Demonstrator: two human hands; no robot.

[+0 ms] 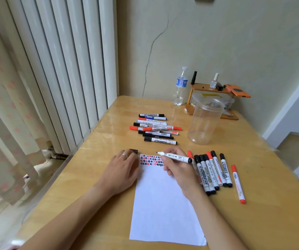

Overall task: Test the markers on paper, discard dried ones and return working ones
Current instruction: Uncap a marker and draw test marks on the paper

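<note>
Markers lie in two groups on a light wooden tabletop (253, 222) set in a room corner, white radiator panels (64, 69) left, cracked pale wall (217, 42) behind. Far pile (156, 128): roughly ten, overlapping, exact count unclear. Near row (212, 170) right of the paper (163, 204): about eight, one red marker (238, 184) apart. Right hand (178, 166) fingers grip one uncapped marker (175, 156), tip above the paper's top edge by red and black test marks. Left hand (122, 167) flat, pinching a dark cap (134, 151). One clear jar (205, 121), one water bottle (180, 86).
</note>
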